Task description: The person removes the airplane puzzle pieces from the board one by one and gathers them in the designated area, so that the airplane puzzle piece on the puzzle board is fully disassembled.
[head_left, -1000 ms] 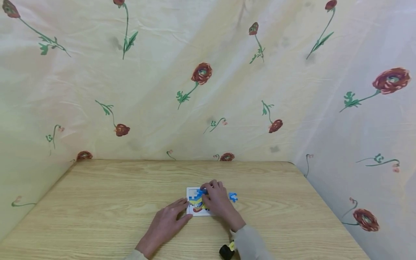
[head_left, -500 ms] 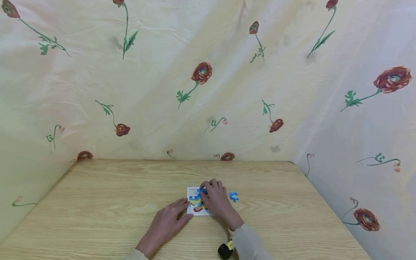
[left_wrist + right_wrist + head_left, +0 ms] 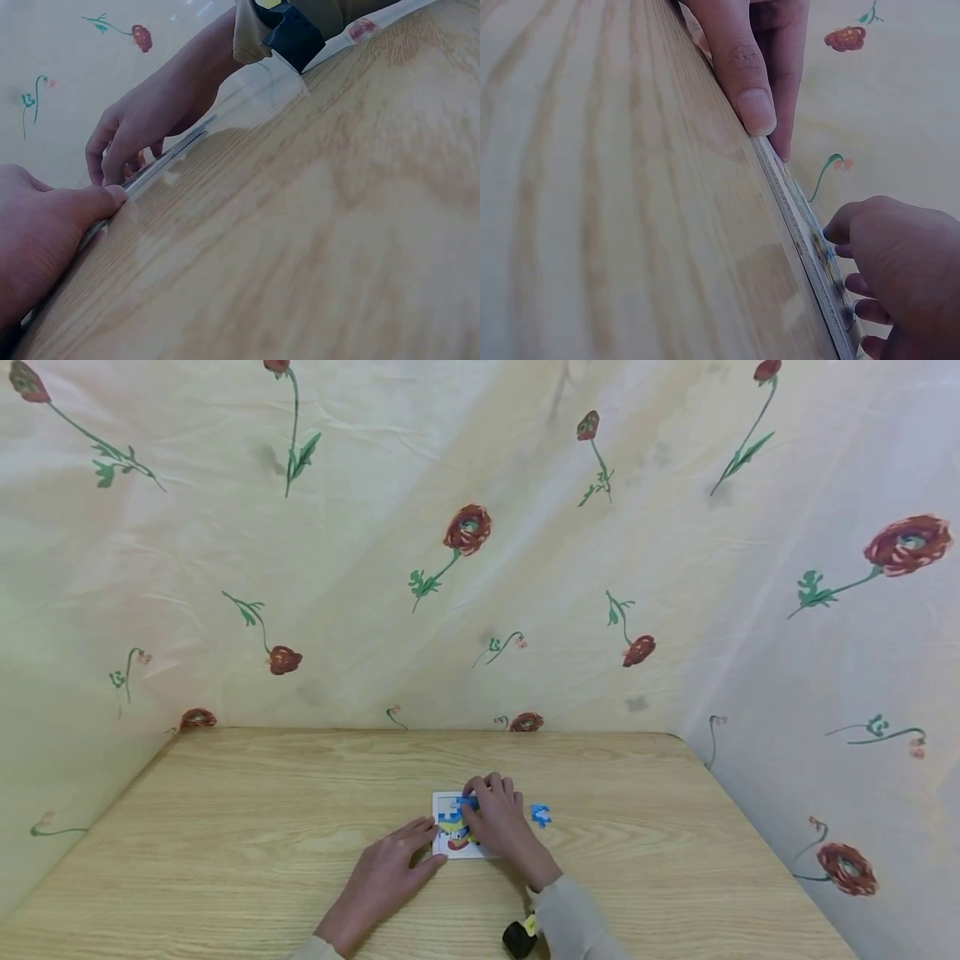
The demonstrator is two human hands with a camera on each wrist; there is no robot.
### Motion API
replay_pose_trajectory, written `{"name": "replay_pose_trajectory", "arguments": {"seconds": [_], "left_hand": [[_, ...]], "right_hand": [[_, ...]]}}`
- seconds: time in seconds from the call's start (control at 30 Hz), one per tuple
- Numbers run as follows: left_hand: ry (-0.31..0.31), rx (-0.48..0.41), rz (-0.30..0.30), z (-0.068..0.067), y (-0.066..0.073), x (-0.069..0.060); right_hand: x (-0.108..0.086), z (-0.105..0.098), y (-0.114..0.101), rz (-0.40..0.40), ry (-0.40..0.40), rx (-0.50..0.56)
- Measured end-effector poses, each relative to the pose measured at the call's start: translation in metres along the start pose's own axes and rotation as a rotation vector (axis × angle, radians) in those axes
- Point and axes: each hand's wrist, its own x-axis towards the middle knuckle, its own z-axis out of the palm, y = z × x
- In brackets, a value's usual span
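A small jigsaw puzzle in a white frame (image 3: 441,852) lies flat on the wooden table, with blue, yellow and red parts showing. My left hand (image 3: 386,868) rests along its left side, fingers fairly straight, with the thumb (image 3: 756,109) at the near edge. Over the right half of the puzzle, my right hand (image 3: 501,822) bends its fingers and pinches a blue puzzle piece (image 3: 469,802) at the upper part. The palm and fingers hide much of that side. A loose blue piece (image 3: 540,814) lies just right of the frame.
The wood-grain table (image 3: 300,793) reaches back to a flower-printed cloth (image 3: 345,568) that hangs behind and at both sides. A black device with a yellow part (image 3: 519,938) sits at the right wrist, by the light sleeve (image 3: 577,922).
My right thumb has drawn slightly leftward over the puzzle, and the right forearm has shifted a little left. My left hand and the loose piece stay put.
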Motion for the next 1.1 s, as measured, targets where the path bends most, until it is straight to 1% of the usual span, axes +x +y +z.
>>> {"name": "replay_pose_trajectory", "arguments": {"seconds": [0.23,0.4,0.73,0.93,1.1], "left_hand": [[-0.007,0.004,-0.002,0.000,0.000,0.000],[-0.009,-0.006,-0.004,0.000,0.000,0.000],[-0.014,0.002,-0.003,0.000,-0.001,0.001],[-0.006,-0.009,0.006,0.001,-0.001,0.000],[-0.003,-0.001,0.005,0.001,-0.002,0.000]], "right_hand": [[-0.001,-0.002,-0.001,-0.007,0.003,0.018],[-0.001,-0.003,0.001,-0.026,0.001,0.025],[0.000,-0.003,0.004,-0.052,-0.013,0.081],[-0.003,-0.005,0.006,-0.083,0.001,0.123],[-0.004,-0.005,0.010,-0.102,0.016,0.092]]}}
